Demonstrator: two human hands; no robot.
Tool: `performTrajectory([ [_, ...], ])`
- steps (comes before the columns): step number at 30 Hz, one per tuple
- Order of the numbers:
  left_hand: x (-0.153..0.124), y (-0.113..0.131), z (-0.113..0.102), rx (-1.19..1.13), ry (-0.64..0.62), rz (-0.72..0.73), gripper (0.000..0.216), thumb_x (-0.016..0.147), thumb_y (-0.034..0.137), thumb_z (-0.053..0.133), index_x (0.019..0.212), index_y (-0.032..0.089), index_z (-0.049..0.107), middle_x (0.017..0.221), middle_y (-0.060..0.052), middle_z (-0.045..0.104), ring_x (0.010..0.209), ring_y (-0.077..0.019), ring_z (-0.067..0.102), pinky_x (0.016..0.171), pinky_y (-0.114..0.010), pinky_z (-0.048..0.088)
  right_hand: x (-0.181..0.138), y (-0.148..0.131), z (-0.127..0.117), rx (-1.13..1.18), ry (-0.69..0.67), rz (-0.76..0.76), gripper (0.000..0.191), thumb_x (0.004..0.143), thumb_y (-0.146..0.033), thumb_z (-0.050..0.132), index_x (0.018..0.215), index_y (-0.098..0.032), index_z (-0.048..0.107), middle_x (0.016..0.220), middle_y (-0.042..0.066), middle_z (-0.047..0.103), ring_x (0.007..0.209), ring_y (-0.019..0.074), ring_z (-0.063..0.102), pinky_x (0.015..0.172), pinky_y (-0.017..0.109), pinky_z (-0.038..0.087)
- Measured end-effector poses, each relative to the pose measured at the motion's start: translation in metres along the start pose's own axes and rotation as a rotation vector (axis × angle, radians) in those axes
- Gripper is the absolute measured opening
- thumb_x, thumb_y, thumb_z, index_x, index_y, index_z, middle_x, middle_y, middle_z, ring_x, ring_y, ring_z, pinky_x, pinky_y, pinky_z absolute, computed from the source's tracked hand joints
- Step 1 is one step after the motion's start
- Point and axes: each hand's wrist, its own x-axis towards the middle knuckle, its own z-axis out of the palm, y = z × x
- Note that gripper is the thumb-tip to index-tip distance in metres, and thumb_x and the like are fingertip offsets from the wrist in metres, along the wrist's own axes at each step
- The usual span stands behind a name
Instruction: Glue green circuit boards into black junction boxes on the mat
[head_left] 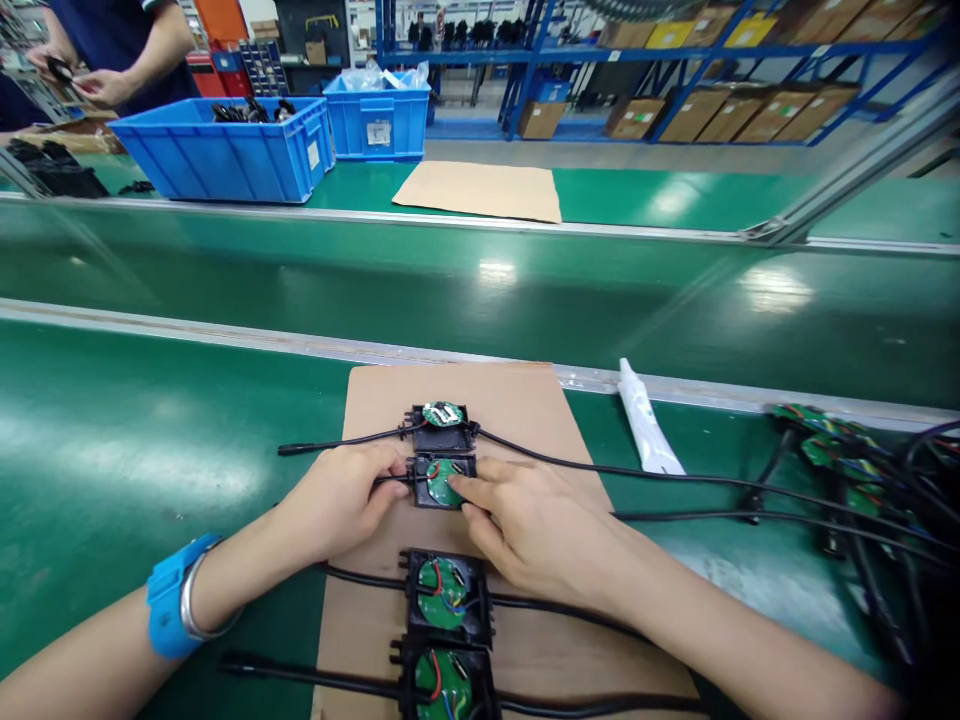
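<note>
On a cardboard sheet (517, 400), several open black plastic housings with round green circuit boards lie in a column. My left hand (349, 500) is closed in a pinch on the black cable (401, 479) at the left side of the second housing from the top. My right hand (532, 515) has a fingertip on that housing's circuit board (441, 482), with the thumb close to its lower right corner. Above it lies a housing (442, 437) whose board is tilted up, its white-marked face showing. Nearer me are two housings (480, 600) with red, blue and yellow wires.
A white tube (645, 420) lies right of the cardboard. Tangled cables with circuit boards (847, 470) are piled at far right. Beyond the metal rail stand blue bins (225, 155) and another cardboard piece (480, 190). A co-worker's hands (105, 85) hold something dark at upper left.
</note>
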Motion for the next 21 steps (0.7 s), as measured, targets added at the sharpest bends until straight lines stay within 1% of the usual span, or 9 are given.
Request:
performTrajectory([
  [3, -0.001, 0.006, 0.000, 0.030, 0.028, 0.027, 0.017, 0.088, 0.019, 0.043, 0.081, 0.018, 0.059, 0.080, -0.003, 0.067, 0.072, -0.0175, 0.061, 0.066, -0.030, 0.046, -0.006, -0.003, 0.005, 0.046, 0.013, -0.012, 0.036, 0.088, -0.022, 0.041, 0.111, -0.018, 0.068, 0.085, 0.008, 0.066, 0.074, 0.0212, 0.064, 0.068, 0.034, 0.047],
  [5, -0.004, 0.013, 0.001, 0.095, 0.011, 0.037, 0.023, 0.091, 0.020, 0.038, 0.080, 0.017, 0.058, 0.078, -0.004, 0.066, 0.071, -0.0179, 0.060, 0.065, -0.030, 0.046, -0.011, -0.005, 0.009, 0.064, 0.028, -0.016, 0.035, 0.087, -0.022, 0.042, 0.111, -0.018, 0.069, 0.083, 0.007, 0.066, 0.072, 0.0203, 0.064, 0.066, 0.033, 0.047],
  [9, -0.007, 0.023, 0.003, 0.258, -0.107, -0.017, 0.035, 0.096, 0.024, 0.026, 0.077, 0.017, 0.054, 0.068, -0.004, 0.061, 0.062, -0.0178, 0.058, 0.059, -0.030, 0.043, -0.017, -0.008, 0.016, 0.074, 0.073, -0.007, 0.035, 0.087, -0.021, 0.043, 0.111, -0.018, 0.069, 0.082, 0.007, 0.066, 0.069, 0.0201, 0.064, 0.064, 0.033, 0.046],
  [14, -0.004, 0.023, 0.007, 0.431, -0.238, -0.101, 0.039, 0.098, 0.023, 0.023, 0.076, 0.017, 0.055, 0.065, -0.003, 0.062, 0.062, -0.0181, 0.061, 0.059, -0.029, 0.045, -0.018, -0.009, 0.018, 0.072, 0.091, -0.001, 0.035, 0.086, -0.020, 0.043, 0.110, -0.019, 0.069, 0.080, 0.006, 0.065, 0.071, 0.0204, 0.064, 0.064, 0.033, 0.045],
  [16, -0.005, 0.024, 0.011, 0.508, -0.257, -0.111, 0.039, 0.097, 0.020, 0.023, 0.079, 0.016, 0.056, 0.066, -0.004, 0.063, 0.061, -0.0188, 0.062, 0.058, -0.029, 0.046, -0.018, -0.009, 0.018, 0.074, 0.092, 0.001, 0.035, 0.086, -0.020, 0.043, 0.108, -0.020, 0.070, 0.079, 0.006, 0.064, 0.069, 0.0201, 0.063, 0.063, 0.032, 0.044],
  [18, -0.007, 0.026, 0.015, 0.560, -0.271, -0.112, 0.034, 0.094, 0.018, 0.027, 0.081, 0.014, 0.059, 0.067, -0.008, 0.064, 0.059, -0.0211, 0.062, 0.055, -0.031, 0.045, -0.018, -0.009, 0.019, 0.080, 0.101, 0.006, 0.034, 0.086, -0.020, 0.043, 0.107, -0.020, 0.070, 0.079, 0.005, 0.064, 0.069, 0.0199, 0.063, 0.063, 0.032, 0.043],
  [21, -0.010, 0.030, 0.020, 0.660, -0.324, -0.044, 0.026, 0.086, 0.011, 0.036, 0.079, 0.012, 0.061, 0.070, -0.014, 0.064, 0.058, -0.0247, 0.060, 0.047, -0.032, 0.042, -0.017, -0.010, 0.021, 0.083, 0.129, 0.006, 0.034, 0.086, -0.021, 0.044, 0.106, -0.020, 0.070, 0.080, 0.006, 0.065, 0.070, 0.0205, 0.063, 0.063, 0.033, 0.042],
])
